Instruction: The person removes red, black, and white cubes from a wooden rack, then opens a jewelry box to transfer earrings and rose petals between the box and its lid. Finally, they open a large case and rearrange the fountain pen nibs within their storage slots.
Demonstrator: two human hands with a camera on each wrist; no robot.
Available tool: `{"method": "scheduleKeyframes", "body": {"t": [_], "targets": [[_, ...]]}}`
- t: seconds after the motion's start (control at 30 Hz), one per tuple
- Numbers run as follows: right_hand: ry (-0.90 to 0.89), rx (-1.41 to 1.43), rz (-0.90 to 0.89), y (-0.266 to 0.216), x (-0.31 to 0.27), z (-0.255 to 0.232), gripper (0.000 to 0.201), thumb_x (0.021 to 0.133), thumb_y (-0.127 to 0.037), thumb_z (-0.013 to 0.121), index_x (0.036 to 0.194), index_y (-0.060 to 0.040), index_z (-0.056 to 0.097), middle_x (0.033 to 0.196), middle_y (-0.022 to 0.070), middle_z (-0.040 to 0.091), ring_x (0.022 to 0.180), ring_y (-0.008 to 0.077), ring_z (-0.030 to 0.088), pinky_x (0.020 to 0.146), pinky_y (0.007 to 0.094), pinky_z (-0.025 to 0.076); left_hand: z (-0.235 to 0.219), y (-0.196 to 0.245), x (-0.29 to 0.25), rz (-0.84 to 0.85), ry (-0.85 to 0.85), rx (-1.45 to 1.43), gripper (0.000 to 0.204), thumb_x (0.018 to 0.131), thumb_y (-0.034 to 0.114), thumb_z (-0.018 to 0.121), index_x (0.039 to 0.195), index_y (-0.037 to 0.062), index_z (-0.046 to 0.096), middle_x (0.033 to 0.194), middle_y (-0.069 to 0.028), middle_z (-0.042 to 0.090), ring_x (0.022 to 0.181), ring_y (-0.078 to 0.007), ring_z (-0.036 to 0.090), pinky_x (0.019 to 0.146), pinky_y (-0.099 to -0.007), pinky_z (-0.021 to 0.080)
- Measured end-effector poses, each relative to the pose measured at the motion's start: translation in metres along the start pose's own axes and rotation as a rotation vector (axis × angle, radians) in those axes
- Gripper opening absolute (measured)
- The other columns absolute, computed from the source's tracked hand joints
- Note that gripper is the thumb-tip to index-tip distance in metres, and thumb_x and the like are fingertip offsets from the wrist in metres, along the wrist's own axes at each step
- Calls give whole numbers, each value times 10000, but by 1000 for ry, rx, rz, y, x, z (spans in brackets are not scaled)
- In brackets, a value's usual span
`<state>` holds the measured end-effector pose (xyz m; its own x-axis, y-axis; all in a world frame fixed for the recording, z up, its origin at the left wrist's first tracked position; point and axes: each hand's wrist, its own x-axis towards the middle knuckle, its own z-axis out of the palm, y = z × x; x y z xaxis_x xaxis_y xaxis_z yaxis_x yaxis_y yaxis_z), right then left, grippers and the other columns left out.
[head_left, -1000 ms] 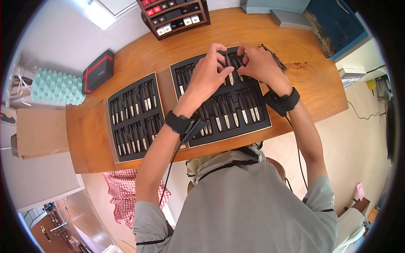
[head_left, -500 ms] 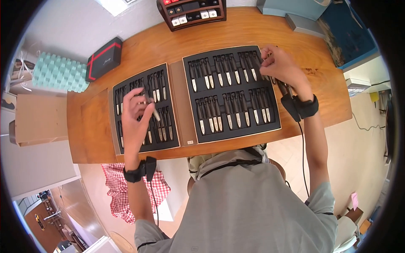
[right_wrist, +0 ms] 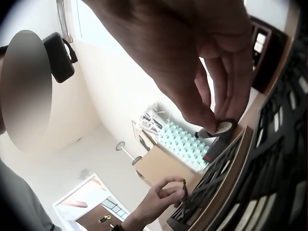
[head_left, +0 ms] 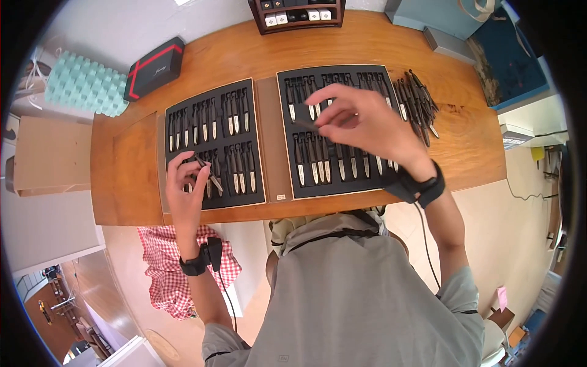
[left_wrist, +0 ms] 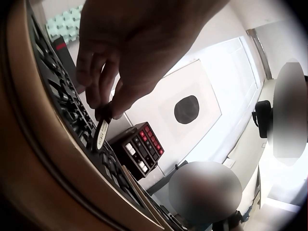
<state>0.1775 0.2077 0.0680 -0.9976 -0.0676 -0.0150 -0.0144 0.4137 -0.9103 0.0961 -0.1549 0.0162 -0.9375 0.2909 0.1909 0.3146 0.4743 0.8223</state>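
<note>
Over the lower part of the left tray, my left hand pinches a dark tool with a pale, lettered end between thumb and fingers. My right hand is above the right tray and pinches another dark piece; its pale oval end shows in the right wrist view. Both black trays hold rows of similar dark tools with pale ends. My right hand and forearm hide part of the right tray's middle.
A loose pile of dark tools lies right of the right tray. Behind stand a black box with red ribbon, a mint-green bumpy block, a small rack and a grey box.
My right hand has moved left from the pile to over the right tray, now with a dark piece. My left hand has moved lower over the left tray, still pinching its tool.
</note>
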Motion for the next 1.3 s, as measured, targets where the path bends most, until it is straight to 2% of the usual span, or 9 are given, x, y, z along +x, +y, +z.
{"method": "scheduleKeyframes", "body": {"t": [0.27, 0.33, 0.37, 0.43, 0.53, 0.77, 0.97, 1.1, 1.3], "targets": [[-118, 46, -141, 9, 35, 76, 415, 929, -23, 702, 1329, -89, 617, 985, 106, 767, 899, 216, 746, 838, 328, 597, -9, -9, -2, -35, -44, 104, 379, 907, 58, 770, 1253, 53, 616, 945, 0, 718, 777, -79, 603, 645, -209, 421], [-83, 41, -248, 15, 41, 88, 365, 919, -14, 650, 1282, -46, 628, 909, 136, 751, 832, 304, 732, 747, 387, 571, -7, -15, -3, -41, -16, 127, 390, 882, 74, 793, 1240, 60, 639, 1010, -17, 682, 891, -130, 601, 719, -253, 448], [-123, 26, -195, 12, 42, 91, 349, 937, -2, 618, 1285, -33, 622, 954, 163, 735, 912, 332, 719, 801, 415, 559, -7, -15, -2, -42, -15, 126, 390, 882, 74, 793, 1240, 60, 639, 1010, -17, 682, 891, -130, 601, 719, -253, 448], [-101, -20, -207, 15, 42, 101, 340, 954, -9, 618, 1292, -48, 625, 977, 151, 717, 932, 321, 705, 818, 405, 552, -7, -17, -1, 137, 48, 352, 374, 861, 102, 812, 1213, 60, 691, 1068, -45, 623, 1012, -200, 567, 827, -312, 456], [-64, -108, -255, 20, 44, 112, 304, 979, -18, 607, 1278, -56, 642, 1033, 145, 681, 987, 323, 670, 859, 405, 532, -2, -17, -2, 141, 21, 357, 333, 852, 136, 822, 1171, 72, 746, 1082, -63, 583, 1054, -246, 539, 903, -351, 444], [-87, -140, -262, 15, 44, 123, 221, 997, -31, 588, 1205, -24, 663, 1068, 163, 643, 1025, 356, 630, 896, 436, 504, 5, -14, -1, 161, 42, 435, 317, 870, 144, 807, 1176, 80, 753, 1087, -49, 607, 1037, -233, 545, 866, -345, 453], [-55, -113, -321, 23, 44, 141, 180, 989, -54, 617, 1163, -7, 628, 1012, 169, 655, 980, 352, 651, 866, 448, 516, 31, 17, 1, 101, -50, -29, 223, 960, 111, 731, 1172, 42, 730, 1002, -17, 657, 815, -81, 603, 696, -204, 445], [-68, 4, -317, 16, 43, 139, 189, 981, -61, 636, 1160, -3, 620, 973, 172, 684, 920, 345, 680, 815, 445, 533, 39, 15, 10, 49, -117, -136, 223, 974, 103, 724, 1177, 9, 708, 999, -19, 652, 854, -80, 610, 750, -211, 473], [3, 47, -290, 13, 40, 132, 286, 967, -59, 657, 1235, -3, 575, 906, 152, 710, 807, 335, 700, 737, 424, 549, 44, 19, 13, -19, 46, -260, 230, 966, 104, 742, 1167, 5, 690, 963, -34, 689, 893, -91, 642, 765, -231, 506]]}}
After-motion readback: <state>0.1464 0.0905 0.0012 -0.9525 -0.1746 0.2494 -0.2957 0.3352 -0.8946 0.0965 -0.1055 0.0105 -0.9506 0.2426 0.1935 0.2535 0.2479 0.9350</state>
